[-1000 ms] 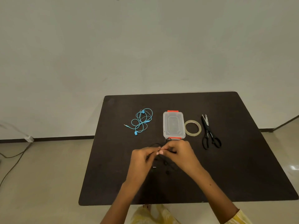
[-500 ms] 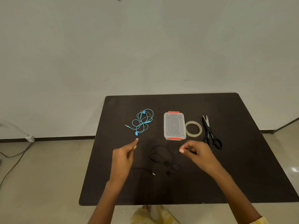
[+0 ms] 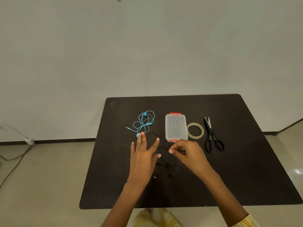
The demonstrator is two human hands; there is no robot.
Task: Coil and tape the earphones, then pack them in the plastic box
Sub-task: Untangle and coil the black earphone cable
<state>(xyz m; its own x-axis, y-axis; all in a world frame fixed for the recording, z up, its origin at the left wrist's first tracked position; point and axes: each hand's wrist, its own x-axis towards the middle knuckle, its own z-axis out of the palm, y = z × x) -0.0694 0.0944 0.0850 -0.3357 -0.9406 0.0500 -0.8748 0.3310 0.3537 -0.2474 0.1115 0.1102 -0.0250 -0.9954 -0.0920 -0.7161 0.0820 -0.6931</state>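
While your right hand [image 3: 188, 151] pinches the black earphones [image 3: 164, 148] and left hand [image 3: 144, 153] spreads, coiling is unfinished; taping, packing remain.

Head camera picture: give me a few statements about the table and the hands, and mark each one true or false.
1. The plastic box has its lid on. True.
2. The tape roll lies between the box and the scissors. True.
3. The right hand holds the scissors. False: it pinches the black earphone cable.
4. The blue earphones are inside the box. False: they lie loose on the table.
5. The left hand has its fingers spread. True.
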